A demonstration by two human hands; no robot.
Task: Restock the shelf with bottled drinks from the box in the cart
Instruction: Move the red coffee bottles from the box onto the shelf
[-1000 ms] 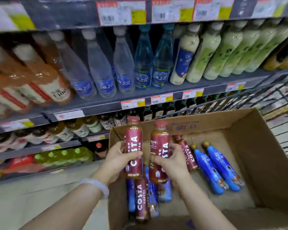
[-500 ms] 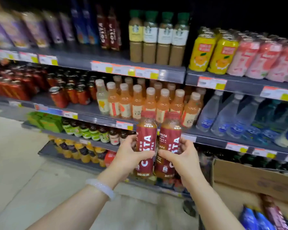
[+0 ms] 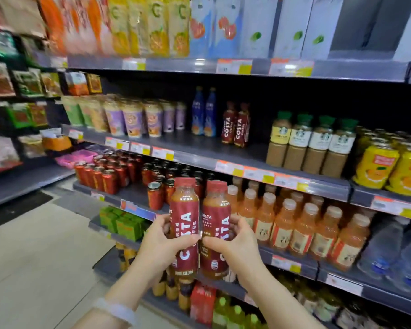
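I hold two red Costa coffee bottles upright, side by side, in front of the shelves. My left hand grips the left Costa bottle. My right hand grips the right Costa bottle. Higher up, two matching Costa bottles stand on the grey shelf, with bare shelf in front of them and two blue bottles to their left. The box and the cart are out of view.
Starbucks bottles and yellow juice cans fill the shelf to the right. Orange tea bottles stand just behind my right hand, red cans to the left. Pale floor lies at lower left.
I have lifted both Costa bottles out of the box and turned up and left toward the shelves. The box has dropped out of view and the upper shelf is now in sight.
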